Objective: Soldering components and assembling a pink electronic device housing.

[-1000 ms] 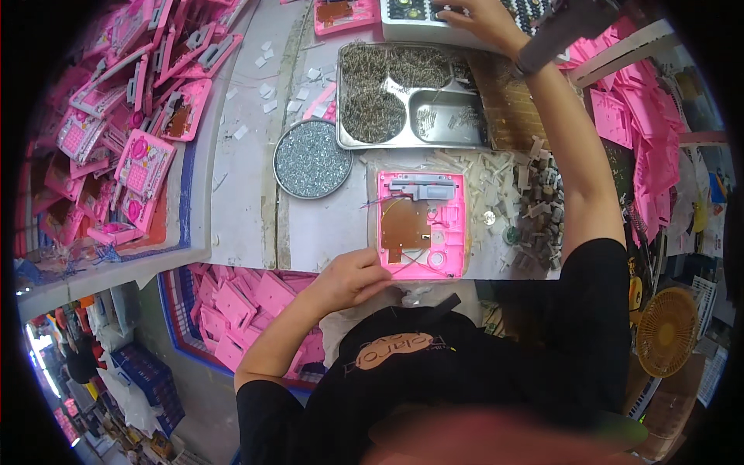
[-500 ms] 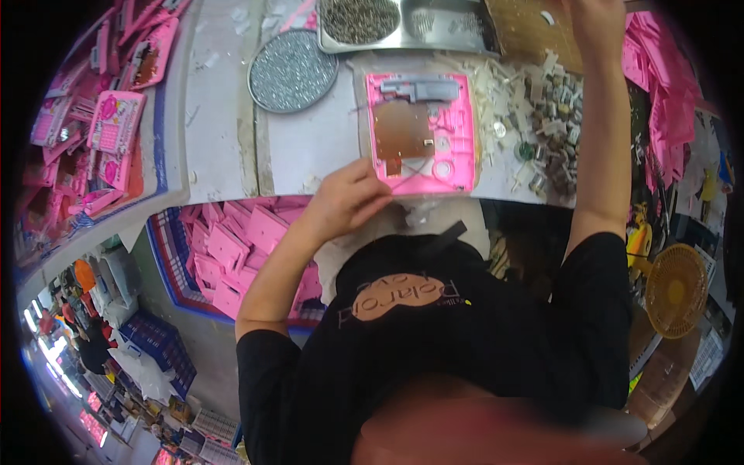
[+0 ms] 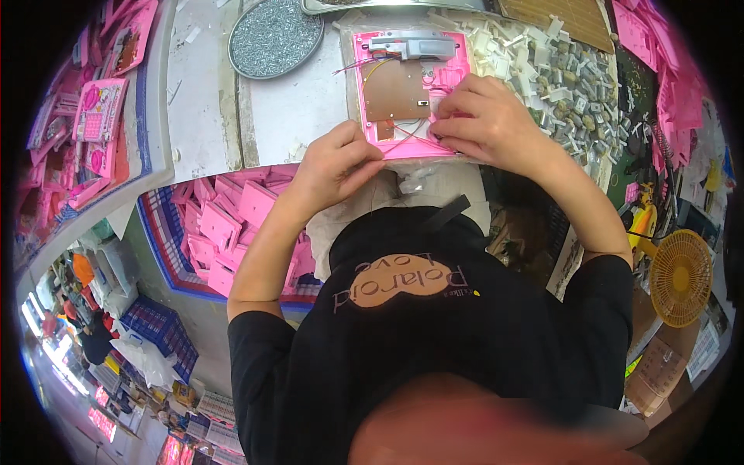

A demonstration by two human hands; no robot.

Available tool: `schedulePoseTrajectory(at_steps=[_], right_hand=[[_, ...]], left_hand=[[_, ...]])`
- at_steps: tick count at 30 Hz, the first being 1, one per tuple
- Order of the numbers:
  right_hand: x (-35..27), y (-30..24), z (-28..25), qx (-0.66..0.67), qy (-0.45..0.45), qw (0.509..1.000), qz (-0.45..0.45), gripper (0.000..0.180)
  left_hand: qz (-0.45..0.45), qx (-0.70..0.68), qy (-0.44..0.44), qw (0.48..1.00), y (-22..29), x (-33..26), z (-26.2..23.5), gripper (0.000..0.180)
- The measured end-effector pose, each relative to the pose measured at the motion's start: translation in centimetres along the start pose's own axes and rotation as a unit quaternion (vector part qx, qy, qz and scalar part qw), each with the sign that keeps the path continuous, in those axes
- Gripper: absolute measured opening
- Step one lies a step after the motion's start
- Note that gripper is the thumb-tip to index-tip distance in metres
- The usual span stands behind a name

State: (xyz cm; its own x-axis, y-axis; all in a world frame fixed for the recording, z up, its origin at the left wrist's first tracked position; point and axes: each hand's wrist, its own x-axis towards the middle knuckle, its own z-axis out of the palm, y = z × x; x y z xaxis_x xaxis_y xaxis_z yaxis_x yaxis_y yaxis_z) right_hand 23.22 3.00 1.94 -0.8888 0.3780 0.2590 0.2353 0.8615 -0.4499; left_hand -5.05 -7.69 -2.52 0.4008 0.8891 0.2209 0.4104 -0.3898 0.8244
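A pink plastic housing (image 3: pixel 465 58) lies on the table in front of me, inner side up. Inside it are a brown circuit board (image 3: pixel 395 91), a long grey part (image 3: pixel 422 48) across the far end, and thin loose wires (image 3: pixel 411 138). My left hand (image 3: pixel 337 164) is closed at the housing's near left corner, thumb and fingers pinched on its edge. Over the right side of the housing, my right hand (image 3: pixel 488 124) has its fingers drawn together near the wires; whatever lies between the fingertips is hidden.
A round tray of small screws (image 3: pixel 277 37) stands at the far left, beside a metal tray (image 3: pixel 387 6). Small white and metal parts (image 3: pixel 570 93) are heaped to the right. Pink pieces fill a blue basket (image 3: pixel 225 225) below the table; more pink cases (image 3: pixel 101 112) lie left.
My right hand has come back from the far right to the housing, and its fingers have closed there. My left hand stays at the near left corner. The view has shifted slightly.
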Motion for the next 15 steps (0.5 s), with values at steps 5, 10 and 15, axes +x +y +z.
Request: schedulePoseTrajectory(at_steps=[5, 10, 15], right_hand=[[-1.6, -0.4, 1.8, 0.002, 0.062, 0.998, 0.008, 0.027], [-1.9, -0.1, 1.6, 0.024, 0.058, 0.998, 0.014, 0.028], [-2.7, 2.4, -1.8, 0.027, 0.13, 0.982, 0.136, 0.025]], left_hand=[[-0.01, -0.001, -0.001, 1.0, 0.0, 0.0, 0.1, 0.015], [-0.023, 0.01, -0.009, 1.0, 0.2, 0.2, 0.0, 0.015], [-0.018, 0.033, -0.018, 0.999, 0.7, 0.3, -0.4, 0.016]])
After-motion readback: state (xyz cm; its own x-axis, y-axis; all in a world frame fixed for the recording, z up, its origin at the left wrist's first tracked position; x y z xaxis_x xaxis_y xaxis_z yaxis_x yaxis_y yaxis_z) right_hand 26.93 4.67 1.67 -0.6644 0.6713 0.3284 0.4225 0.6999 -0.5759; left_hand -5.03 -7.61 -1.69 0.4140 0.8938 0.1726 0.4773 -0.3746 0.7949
